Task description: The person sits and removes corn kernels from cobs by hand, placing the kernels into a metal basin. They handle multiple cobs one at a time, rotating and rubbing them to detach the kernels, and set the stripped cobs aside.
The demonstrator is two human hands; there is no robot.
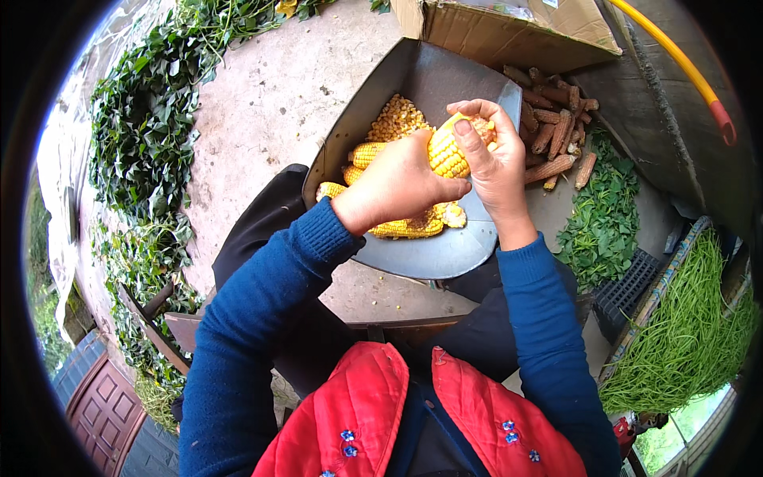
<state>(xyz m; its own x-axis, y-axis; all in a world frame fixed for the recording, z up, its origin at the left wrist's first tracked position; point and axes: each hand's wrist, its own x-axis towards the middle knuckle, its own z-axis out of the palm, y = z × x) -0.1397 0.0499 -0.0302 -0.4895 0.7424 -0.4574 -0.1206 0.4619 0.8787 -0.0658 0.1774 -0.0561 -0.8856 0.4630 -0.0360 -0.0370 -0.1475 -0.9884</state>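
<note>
Both hands are on one yellow corn cob (447, 153), held up over a grey metal scoop-shaped pan (438, 259). My left hand (396, 179) wraps its near end, the thumb pointing right. My right hand (492, 152) grips the far end, its thumb across the kernels and fingers curled behind. Part of that far end is bare of kernels. In the pan lies a heap of loose kernels (398, 117). Several more cobs rest there, among them a full cob (368, 154) and a partly stripped cob (417, 225); my left hand and wrist hide some of them.
Stripped cobs (551, 128) are piled right of the pan, below a cardboard box (495, 39). Green leaves (602, 208), a black plastic crate (626, 286) and a basket of thin green stalks (679, 334) stand at right. Leafy vines (149, 119) cover the floor's left side.
</note>
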